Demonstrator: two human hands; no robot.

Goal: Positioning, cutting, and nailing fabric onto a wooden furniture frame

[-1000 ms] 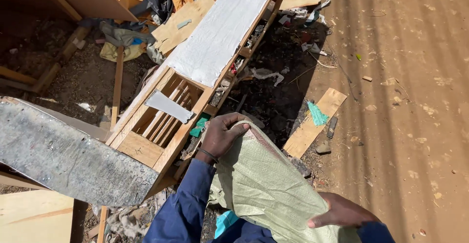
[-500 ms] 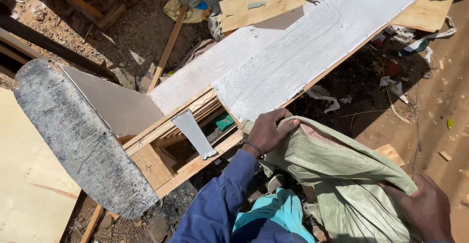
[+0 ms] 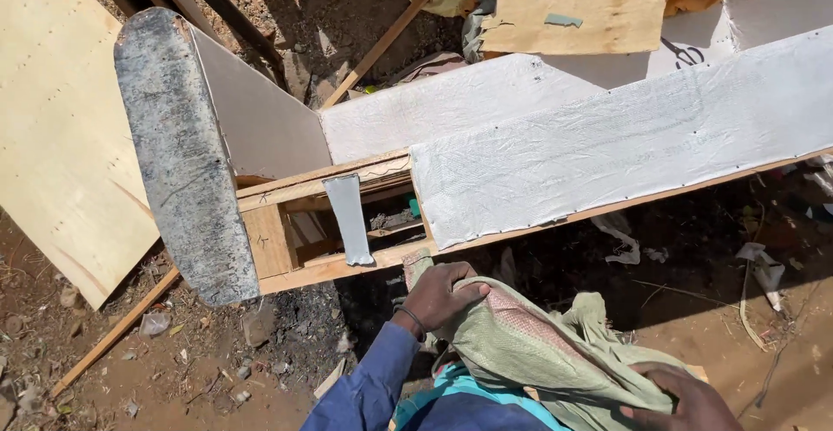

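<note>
Plywood (image 3: 52, 127) lies flat at the far left of the view, pale and bare, with a grey, weathered curved panel (image 3: 178, 149) standing just to its right as the end piece of a long wooden frame (image 3: 286, 244). That frame runs from the panel away to the right and slightly up the picture, its top covered by white sheeting (image 3: 625, 145) tacked along the edge; near the panel end an open bay shows bare timber and a short strip of grey tape (image 3: 350, 218) hanging across it.

Just below that open bay, the left hand (image 3: 438, 297) is closed on the upper edge of a green woven sack (image 3: 538, 353), knuckles toward the frame rail and nearly touching its lower edge. Sack cloth runs from this hand down and to the right, so its long axis lies roughly along the frame, a little steeper. At the lower right corner the right hand (image 3: 685, 401) presses on the sack's other end; it seems to be gripping the cloth, though the picture edge cuts it off. Of the two, the left hand is clearly the nearer to the frame, the right well apart from it over dark, littered ground (image 3: 764, 310).
</note>
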